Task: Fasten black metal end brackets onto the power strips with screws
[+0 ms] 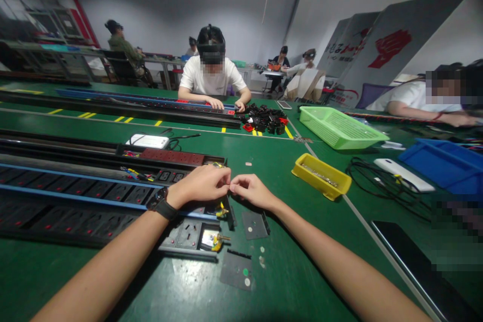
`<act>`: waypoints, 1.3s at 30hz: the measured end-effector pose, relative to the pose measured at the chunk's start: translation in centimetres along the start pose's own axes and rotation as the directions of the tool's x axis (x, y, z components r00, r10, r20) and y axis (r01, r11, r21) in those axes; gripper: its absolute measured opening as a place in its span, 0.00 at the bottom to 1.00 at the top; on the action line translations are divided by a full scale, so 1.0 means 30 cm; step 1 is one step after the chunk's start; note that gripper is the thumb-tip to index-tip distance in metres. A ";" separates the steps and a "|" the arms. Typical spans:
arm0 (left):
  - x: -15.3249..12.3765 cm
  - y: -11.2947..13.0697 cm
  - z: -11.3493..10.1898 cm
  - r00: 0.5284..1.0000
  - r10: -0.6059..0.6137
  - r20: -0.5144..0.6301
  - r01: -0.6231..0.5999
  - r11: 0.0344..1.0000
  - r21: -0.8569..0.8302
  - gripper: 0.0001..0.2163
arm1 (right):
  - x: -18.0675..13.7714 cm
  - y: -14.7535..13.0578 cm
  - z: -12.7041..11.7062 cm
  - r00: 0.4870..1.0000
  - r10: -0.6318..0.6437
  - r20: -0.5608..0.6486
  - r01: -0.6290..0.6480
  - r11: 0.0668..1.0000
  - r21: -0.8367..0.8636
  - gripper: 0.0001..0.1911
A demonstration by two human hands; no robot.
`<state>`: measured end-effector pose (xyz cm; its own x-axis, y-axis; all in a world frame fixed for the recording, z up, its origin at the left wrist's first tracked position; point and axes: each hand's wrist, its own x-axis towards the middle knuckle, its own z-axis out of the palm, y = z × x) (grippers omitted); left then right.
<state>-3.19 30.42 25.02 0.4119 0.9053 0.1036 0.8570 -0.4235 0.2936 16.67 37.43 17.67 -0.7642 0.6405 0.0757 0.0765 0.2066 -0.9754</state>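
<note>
My left hand [204, 182], with a dark watch [163, 203] on its wrist, is closed in a pinch above the ends of the power strips [116, 192]. Its fingertips meet those of my right hand [252, 190], also pinched. Whatever is between the fingers is too small or hidden to make out. Below the hands, a power strip's open end shows a metal plate and a yellow-green wire [217, 242] at a brass screw. Two dark end plates lie on the table: one plate [253, 225] beneath my right hand, another plate [236, 270] nearer me.
A yellow bin [339, 188] of small metal parts and a green basket [343, 133] stand to the right. Farther right are a blue crate [445, 161], cables and a phone [418, 261]. Across the table, a person [211, 75] works beside a black parts pile [266, 119].
</note>
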 end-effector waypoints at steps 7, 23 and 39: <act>0.001 -0.007 0.008 1.000 -0.009 -0.023 0.009 1.000 0.008 0.04 | -0.005 0.003 0.010 0.998 -0.056 -0.005 0.056 0.996 -0.073 0.22; 0.007 0.001 0.000 1.000 0.003 -0.020 -0.003 1.000 0.013 0.06 | -0.002 0.004 0.001 0.999 -0.043 0.008 0.043 0.987 -0.153 0.20; 0.003 0.006 -0.001 1.000 -0.013 0.001 0.013 0.996 0.084 0.06 | -0.002 0.001 0.005 0.998 -0.060 -0.024 0.055 0.986 -0.159 0.18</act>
<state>-3.00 30.43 25.10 0.4014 0.9106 0.0986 0.8851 -0.4133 0.2140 16.62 37.28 17.59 -0.7515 0.6450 0.1387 0.1351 0.3562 -0.9246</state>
